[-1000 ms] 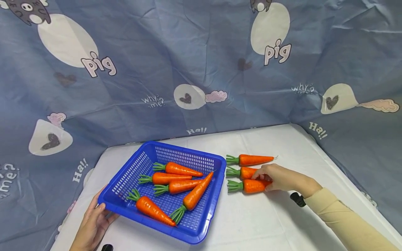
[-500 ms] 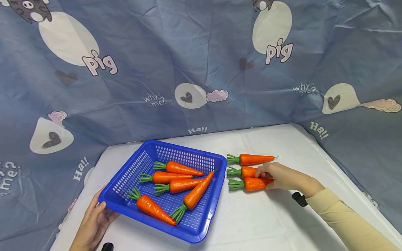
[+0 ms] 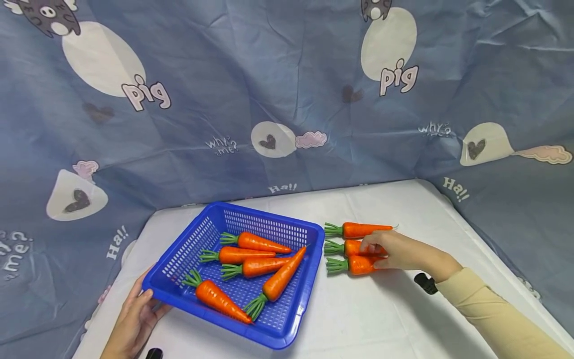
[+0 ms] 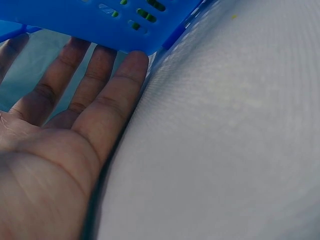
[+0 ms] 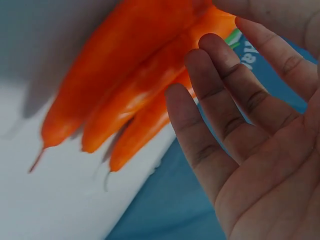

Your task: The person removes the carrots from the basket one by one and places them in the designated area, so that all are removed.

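Observation:
On the right of the head view, three orange carrots with green tops lie side by side: a back carrot [image 3: 365, 229], a middle carrot [image 3: 352, 248] and a front carrot [image 3: 360, 266]. My right hand [image 3: 399, 251] is over the front two, fingertips at the middle carrot and thumb overlapping the front one. In the right wrist view, its fingers [image 5: 215, 90] look fairly straight and spread. My left hand [image 3: 134, 319] touches the near-left corner of a blue basket [image 3: 215, 310]. In the left wrist view its extended fingers [image 4: 107, 107] meet the basket wall.
Inside the basket lie several more carrots, one of them a slanted carrot [image 3: 278, 281] near the right wall. A white cloth [image 3: 350, 319] covers the table. Blue printed fabric [image 3: 287, 89] hangs behind and at both sides.
My right hand has shifted slightly left, so the thumb now overlaps the front carrot more. The carrots, the basket and my left hand keep their places.

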Demonstrator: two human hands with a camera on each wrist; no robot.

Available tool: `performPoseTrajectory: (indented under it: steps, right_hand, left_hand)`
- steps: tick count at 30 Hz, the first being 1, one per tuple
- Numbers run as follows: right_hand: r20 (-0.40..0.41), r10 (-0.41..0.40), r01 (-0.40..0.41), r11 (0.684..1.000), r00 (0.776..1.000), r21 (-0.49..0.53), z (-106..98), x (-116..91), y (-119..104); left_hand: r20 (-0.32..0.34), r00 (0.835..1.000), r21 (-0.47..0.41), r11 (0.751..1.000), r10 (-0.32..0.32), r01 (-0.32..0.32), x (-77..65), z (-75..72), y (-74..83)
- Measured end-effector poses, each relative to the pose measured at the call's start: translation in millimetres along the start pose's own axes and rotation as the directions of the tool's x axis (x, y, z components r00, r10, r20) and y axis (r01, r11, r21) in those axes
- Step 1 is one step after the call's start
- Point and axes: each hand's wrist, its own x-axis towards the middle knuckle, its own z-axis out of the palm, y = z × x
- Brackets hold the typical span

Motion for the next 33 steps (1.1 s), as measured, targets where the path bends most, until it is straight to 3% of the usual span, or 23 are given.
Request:
performPoseTrajectory:
  steps: [10,14,22,33]
  right_hand:
    - [-0.005,-0.031,0.032,0.999,0.999,0.028,-14,19,-27]
    - [-0.011,-0.062,0.062,0.997,0.998,0.047,-18,34,-39]
    - [-0.003,-0.103,0.103,0.992,0.995,0.066,-18,66,-73]
    - [0.122,-0.179,0.171,0.983,0.976,0.069,-11,109,-113]
  left_hand:
    - [0.024,1.0,0.011,1.0,0.004,-0.004,-2.6,-2.9,-1.5]
    - [0.016,1.0,0.051,0.999,0.017,-0.018,0.0,-1.3,-1.5]
    - [0.016,1.0,0.043,0.999,0.027,-0.028,1.9,0.9,-0.3]
    - [0.023,0.999,0.044,0.998,0.039,-0.04,0.8,2.9,0.9]
